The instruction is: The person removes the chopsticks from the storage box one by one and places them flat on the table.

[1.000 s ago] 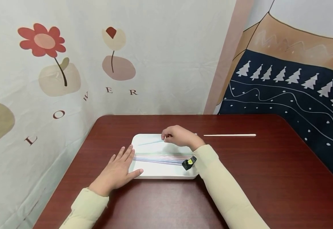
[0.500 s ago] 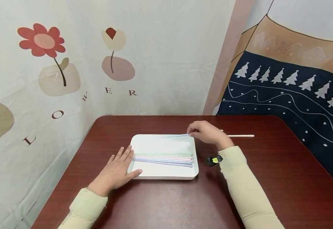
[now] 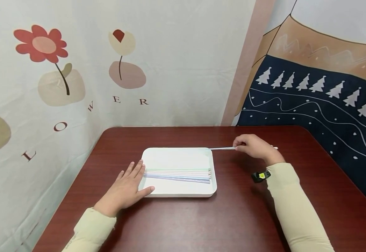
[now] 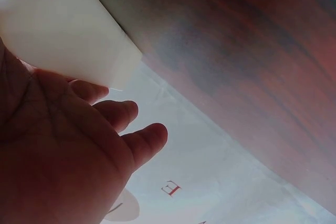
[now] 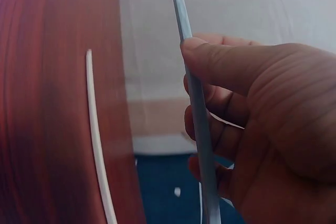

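Observation:
My right hand (image 3: 256, 147) pinches a light blue chopstick (image 5: 197, 103) between thumb and fingers, above the table to the right of the tray. One end of it points left, toward the tray's far right corner. A white chopstick (image 5: 95, 119) lies on the table below that hand, mostly covered by it in the head view. Several pastel chopsticks (image 3: 178, 175) lie side by side across the white tray (image 3: 176, 195). With fingers spread, my left hand (image 3: 123, 191) rests at the tray's left edge, its thumb along the near left corner.
The dark red wooden table (image 3: 183, 224) reaches back to a hanging cloth (image 3: 176, 70) with printed flowers and letters. A navy cloth (image 3: 311, 101) with white trees hangs at the right. A black device (image 3: 260, 176) sits at my right wrist.
My right hand has moved right with the blue chopstick, from over the tray to above the white chopstick on the table. My left hand has stayed at the tray's edge.

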